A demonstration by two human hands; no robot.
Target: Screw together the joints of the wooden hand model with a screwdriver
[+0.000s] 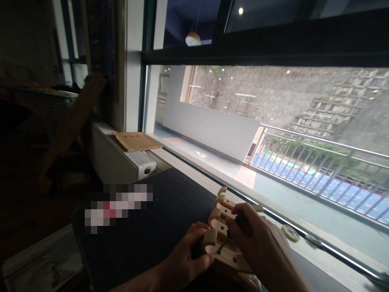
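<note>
Several pale wooden hooks with curled ends stand in a row by the window, dark screws or holes along their flat parts. My left hand [189, 253] is closed around the curled end of the nearest wooden hook [231, 256], thumb against its side. In my right hand [258, 239] is a screwdriver [224, 244], its dark handle mostly covered by the fingers. The slim shaft slants down to a dark screw [219, 252] in that nearest piece. Just beyond are a second wooden hook [216, 219] and a third [221, 199], partly overlapped by my right hand.
Beneath the work is a black tabletop [133, 251], bearing a blurred-out item [118, 209]. A round yellow object [291, 232] lies on the windowsill to the right. Past the table's far edge, a brown envelope [138, 141] rests on a white radiator [140, 159].
</note>
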